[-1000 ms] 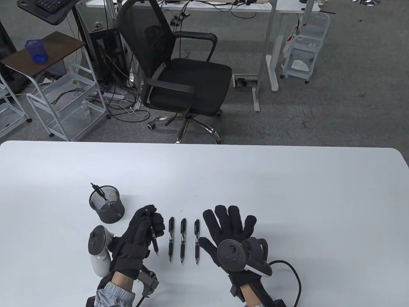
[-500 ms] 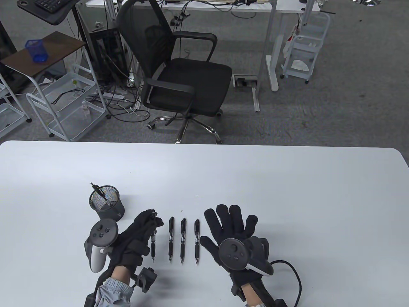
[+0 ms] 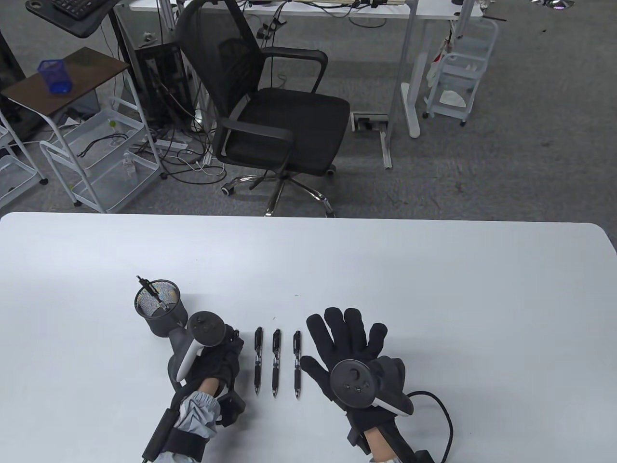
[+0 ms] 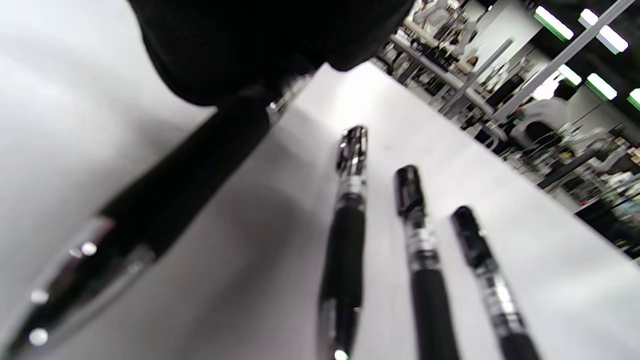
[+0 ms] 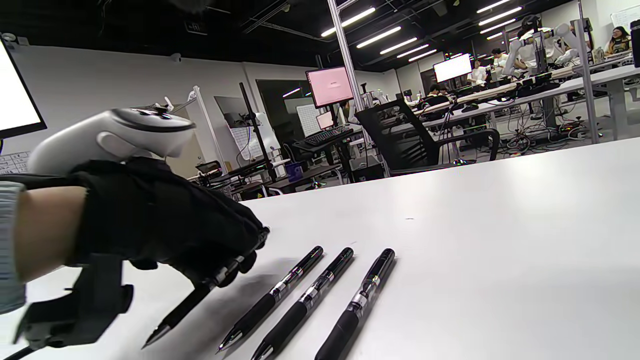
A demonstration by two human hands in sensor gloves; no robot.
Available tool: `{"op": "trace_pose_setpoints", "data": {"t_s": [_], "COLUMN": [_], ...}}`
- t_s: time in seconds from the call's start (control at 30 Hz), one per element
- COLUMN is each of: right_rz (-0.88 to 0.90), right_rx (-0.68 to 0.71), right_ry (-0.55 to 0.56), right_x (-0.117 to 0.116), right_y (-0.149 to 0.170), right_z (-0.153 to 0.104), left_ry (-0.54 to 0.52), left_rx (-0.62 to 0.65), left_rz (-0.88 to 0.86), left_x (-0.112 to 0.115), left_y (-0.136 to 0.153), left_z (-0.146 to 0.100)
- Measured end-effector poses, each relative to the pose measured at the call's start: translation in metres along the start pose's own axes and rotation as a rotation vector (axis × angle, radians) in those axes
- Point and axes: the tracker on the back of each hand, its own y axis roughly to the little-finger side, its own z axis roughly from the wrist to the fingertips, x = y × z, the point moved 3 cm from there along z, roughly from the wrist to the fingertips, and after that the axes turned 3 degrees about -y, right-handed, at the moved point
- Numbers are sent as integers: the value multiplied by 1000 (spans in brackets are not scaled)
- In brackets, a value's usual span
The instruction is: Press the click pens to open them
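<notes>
My left hand (image 3: 219,359) is turned palm down and grips a black click pen (image 5: 200,295), tip low over the table; the pen also shows in the left wrist view (image 4: 165,200). In the table view the hand and its tracker (image 3: 193,347) hide that pen. Three black click pens (image 3: 259,359) (image 3: 275,362) (image 3: 297,364) lie side by side just right of it, tips toward me. My right hand (image 3: 347,345) rests flat on the table, fingers spread, right of the row and touching no pen.
A black mesh pen cup (image 3: 161,308) with one pen (image 3: 152,292) leaning in it stands just behind my left hand. A black office chair (image 3: 270,111) stands beyond the white table's far edge (image 3: 308,217).
My left hand has rolled from thumb-up to palm-down and brought its pen down close beside the row; its tracker swung over the top. The right hand has stayed still.
</notes>
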Motion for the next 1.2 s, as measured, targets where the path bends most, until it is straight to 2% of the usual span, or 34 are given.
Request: {"op": "trace_pose_setpoints", "data": {"t_s": [0.1, 0.17, 0.3, 0.53, 0.93, 1.2], "right_rz": [-1, 0, 0, -2, -5, -7], "right_rx": [4, 6, 8, 9, 8, 5], "right_ry": [0, 1, 4, 1, 1, -2], "right_x": [0, 0, 0, -1, -1, -1], "right_y": [-1, -1, -1, -2, -2, -2], "right_z": [0, 0, 0, 0, 0, 0], "left_ry": [15, -11, 14, 30, 25, 35], "left_rx": [-41, -61, -97, -123, -126, -130], "left_rz": [62, 87, 101, 72, 148, 127], "left_x": [9, 9, 8, 9, 10, 9], "left_y": [-3, -4, -3, 1, -3, 0], "left_z": [11, 15, 22, 25, 26, 28]}}
